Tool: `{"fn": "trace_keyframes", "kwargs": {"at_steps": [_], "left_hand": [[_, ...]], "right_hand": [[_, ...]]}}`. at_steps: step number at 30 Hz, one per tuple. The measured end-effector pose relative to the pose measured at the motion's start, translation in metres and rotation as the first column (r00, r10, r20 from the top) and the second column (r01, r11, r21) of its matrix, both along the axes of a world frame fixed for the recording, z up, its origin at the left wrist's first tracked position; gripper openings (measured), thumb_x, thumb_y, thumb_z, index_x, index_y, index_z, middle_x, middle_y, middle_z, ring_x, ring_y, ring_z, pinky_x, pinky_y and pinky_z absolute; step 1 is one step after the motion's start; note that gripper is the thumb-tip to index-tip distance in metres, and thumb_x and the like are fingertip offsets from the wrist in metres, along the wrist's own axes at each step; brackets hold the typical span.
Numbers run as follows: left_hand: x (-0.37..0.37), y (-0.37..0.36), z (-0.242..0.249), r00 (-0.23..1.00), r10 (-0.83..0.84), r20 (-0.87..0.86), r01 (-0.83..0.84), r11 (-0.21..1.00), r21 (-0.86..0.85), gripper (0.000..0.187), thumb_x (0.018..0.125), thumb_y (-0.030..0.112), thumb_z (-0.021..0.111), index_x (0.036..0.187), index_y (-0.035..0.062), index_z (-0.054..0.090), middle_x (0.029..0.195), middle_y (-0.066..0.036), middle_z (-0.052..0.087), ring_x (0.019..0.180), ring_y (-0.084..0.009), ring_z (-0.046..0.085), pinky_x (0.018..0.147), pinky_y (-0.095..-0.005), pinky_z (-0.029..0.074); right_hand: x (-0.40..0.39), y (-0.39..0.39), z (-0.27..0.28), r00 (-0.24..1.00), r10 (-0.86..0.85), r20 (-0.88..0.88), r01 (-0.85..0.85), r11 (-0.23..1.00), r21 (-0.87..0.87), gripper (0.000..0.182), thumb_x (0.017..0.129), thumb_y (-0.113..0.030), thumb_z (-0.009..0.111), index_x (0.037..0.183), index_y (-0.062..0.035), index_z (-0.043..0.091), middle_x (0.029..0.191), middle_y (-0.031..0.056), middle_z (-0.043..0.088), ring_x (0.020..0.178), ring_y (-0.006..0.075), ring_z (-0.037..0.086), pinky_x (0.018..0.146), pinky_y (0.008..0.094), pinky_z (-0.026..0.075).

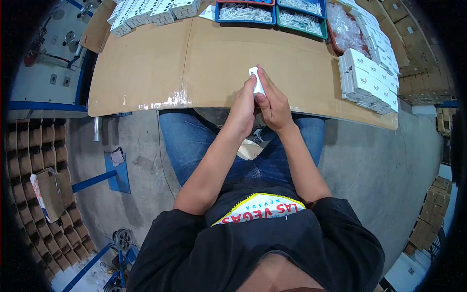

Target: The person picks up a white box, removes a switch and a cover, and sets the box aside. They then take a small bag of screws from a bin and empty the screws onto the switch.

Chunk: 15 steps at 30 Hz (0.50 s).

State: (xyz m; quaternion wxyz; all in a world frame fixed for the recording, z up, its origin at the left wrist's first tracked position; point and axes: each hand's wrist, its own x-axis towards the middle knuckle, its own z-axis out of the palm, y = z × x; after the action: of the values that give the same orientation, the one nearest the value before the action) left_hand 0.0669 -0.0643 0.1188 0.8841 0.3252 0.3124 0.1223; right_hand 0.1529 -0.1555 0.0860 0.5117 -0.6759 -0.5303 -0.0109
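Note:
A small white box [257, 82] is held upright between my two hands, just above the near edge of the cardboard-covered table [219, 63]. My left hand [244, 104] presses on its left side, with the thumb near the top. On the right side, my right hand [276, 104] closes around it, fingers pointing up and away from me. The palms hide most of the box's sides and its lower end.
Stacks of white boxes stand at the back left [153, 13] and right [367, 80]. Blue [245, 22] and green [302, 30] trays of small white parts sit at the back, beside a basket of clear plastic bags [344, 29]. A partitioned cardboard crate [41, 141] is at far left.

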Motion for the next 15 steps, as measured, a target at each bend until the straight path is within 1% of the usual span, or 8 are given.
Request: {"fn": "trace_keyframes", "kwargs": {"at_steps": [2,5,8,12,15], "left_hand": [[-0.0001,-0.0001,-0.0027,1.000,-0.016,-0.022,0.016,1.000,0.019,0.048,0.106,0.049,0.052,0.128,0.0080,0.058,0.109,-0.004,0.062,0.101,-0.0161,0.060,0.093,-0.0346,0.048],[0.0002,-0.0025,0.0008,1.000,0.004,-0.016,-0.003,0.999,0.051,0.050,0.105,0.050,0.053,0.129,0.0068,0.058,0.110,-0.005,0.061,0.103,-0.0166,0.059,0.093,-0.0351,0.048],[0.0002,-0.0012,-0.0024,0.999,-0.013,-0.031,0.014,0.998,0.053,0.052,0.105,0.051,0.052,0.130,0.0059,0.057,0.112,-0.006,0.060,0.105,-0.0172,0.058,0.094,-0.0357,0.047],[0.0004,-0.0016,-0.0022,0.999,-0.005,-0.045,0.007,0.999,0.044,0.053,0.105,0.051,0.052,0.131,0.0058,0.057,0.114,-0.006,0.061,0.106,-0.0176,0.058,0.095,-0.0361,0.047],[0.0004,-0.0019,-0.0028,1.000,0.001,-0.032,0.000,1.000,0.023,0.051,0.105,0.050,0.052,0.133,0.0073,0.057,0.115,-0.006,0.062,0.107,-0.0180,0.060,0.096,-0.0365,0.047]], "right_hand": [[0.0002,-0.0001,-0.0007,1.000,-0.002,0.003,0.002,1.000,0.009,0.054,0.107,-0.027,0.054,0.149,0.0056,0.046,0.149,0.0292,0.051,0.135,0.0439,0.054,0.110,0.0438,0.047],[0.0008,-0.0005,-0.0023,1.000,-0.003,-0.019,0.003,1.000,0.007,0.052,0.107,-0.025,0.053,0.148,0.0056,0.048,0.148,0.0291,0.052,0.134,0.0436,0.055,0.110,0.0436,0.048],[0.0014,-0.0003,-0.0040,1.000,-0.002,-0.016,0.002,1.000,0.005,0.051,0.107,-0.025,0.053,0.148,0.0053,0.049,0.148,0.0285,0.053,0.134,0.0429,0.056,0.109,0.0432,0.048],[0.0005,0.0002,-0.0041,1.000,0.000,-0.028,0.000,1.000,0.004,0.050,0.107,-0.024,0.054,0.148,0.0047,0.049,0.148,0.0275,0.053,0.133,0.0428,0.056,0.109,0.0430,0.048],[0.0002,0.0005,-0.0013,0.998,0.008,-0.066,-0.009,1.000,-0.011,0.050,0.107,-0.025,0.053,0.148,0.0044,0.049,0.149,0.0266,0.052,0.135,0.0427,0.055,0.111,0.0427,0.047]]}}
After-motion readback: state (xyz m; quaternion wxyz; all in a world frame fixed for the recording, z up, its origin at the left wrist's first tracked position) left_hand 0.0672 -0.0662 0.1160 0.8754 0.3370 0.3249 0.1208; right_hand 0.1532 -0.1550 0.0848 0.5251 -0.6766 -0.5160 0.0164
